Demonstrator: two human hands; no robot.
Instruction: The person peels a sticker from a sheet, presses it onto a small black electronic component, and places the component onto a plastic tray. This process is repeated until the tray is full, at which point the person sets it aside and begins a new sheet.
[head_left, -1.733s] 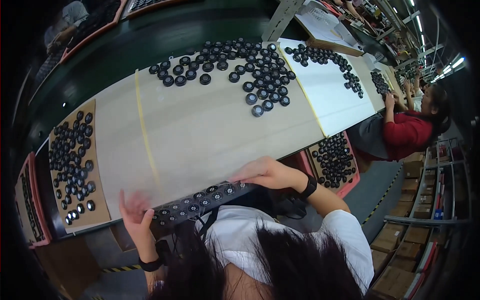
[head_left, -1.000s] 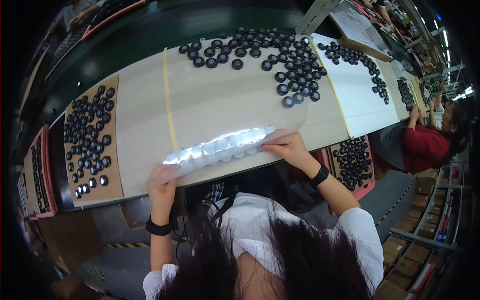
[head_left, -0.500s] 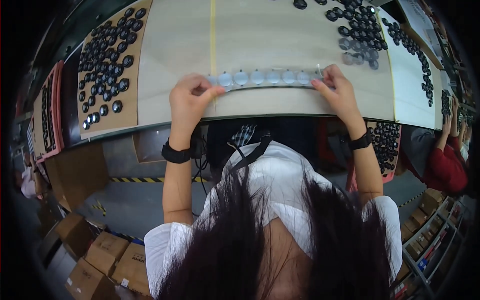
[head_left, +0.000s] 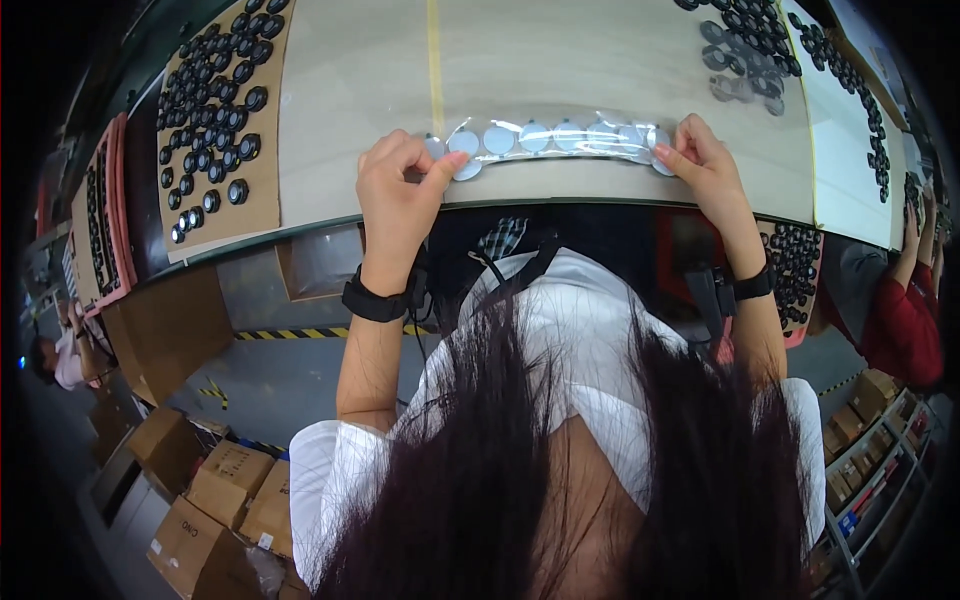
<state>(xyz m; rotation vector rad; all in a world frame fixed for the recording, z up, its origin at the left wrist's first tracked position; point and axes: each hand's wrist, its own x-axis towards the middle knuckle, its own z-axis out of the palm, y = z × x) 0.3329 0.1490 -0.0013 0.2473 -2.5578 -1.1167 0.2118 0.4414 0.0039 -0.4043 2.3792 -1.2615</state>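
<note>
A strip of clear film with several round, pale-blue discs (head_left: pixel 535 137) stretches between my two hands above the worktable (head_left: pixel 345 90). My left hand (head_left: pixel 400 185) pinches the strip's left end between thumb and fingers. At the other end, my right hand (head_left: pixel 708 172) has its thumb on the film beside the last discs, fingers curled behind. Light glares off the film and partly hides its edges. The strip sags slightly near the table's front edge.
Many round black parts (head_left: pixel 215 125) lie on a cardboard sheet at left. More black parts (head_left: pixel 755 45) sit at far right, some hazy as if under clear film. A yellow tape line (head_left: pixel 435 60) crosses the table. A person in red (head_left: pixel 905 325) works at right.
The strip has tilted, showing more film and glare, with discs now visible below both thumbs. Both hands sit slightly further right in the picture, and the whole view has shifted a little.
</note>
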